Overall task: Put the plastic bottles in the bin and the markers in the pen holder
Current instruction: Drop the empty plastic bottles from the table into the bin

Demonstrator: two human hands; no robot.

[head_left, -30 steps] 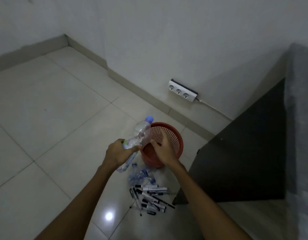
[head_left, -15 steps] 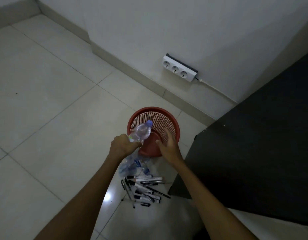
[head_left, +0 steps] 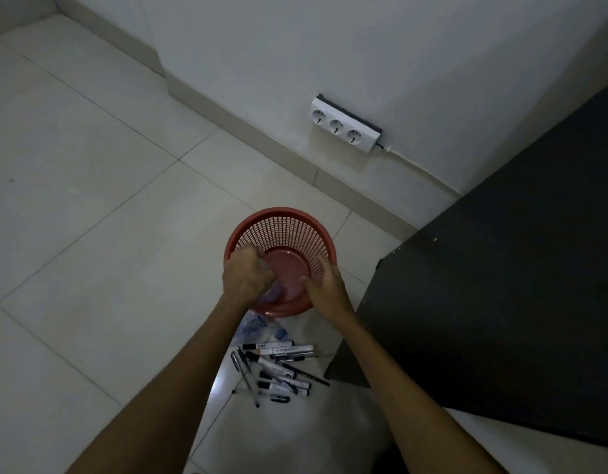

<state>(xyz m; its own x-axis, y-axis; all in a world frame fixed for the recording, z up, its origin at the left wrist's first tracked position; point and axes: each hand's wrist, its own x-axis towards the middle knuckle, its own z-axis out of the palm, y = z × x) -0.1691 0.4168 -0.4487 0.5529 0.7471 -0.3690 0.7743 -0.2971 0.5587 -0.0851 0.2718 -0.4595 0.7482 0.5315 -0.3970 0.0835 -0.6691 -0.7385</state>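
Bottle (head_left: 273, 291): clear crinkled plastic, now lowering inside round red mesh bin (head_left: 282, 224).
Left hand (head_left: 247, 276): gripping bottle.
Right hand (head_left: 325, 285): fingers relaxed, touching bin rim.

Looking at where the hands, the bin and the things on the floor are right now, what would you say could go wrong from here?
1. The red bin looks light, and the right hand only rests on its rim; pushing the bottle in with the left hand might tip it.
2. More bottles and loose markers lie right beside the bin; a shift could scatter or roll them.
3. No pen holder is in view, so the markers may be misplaced.
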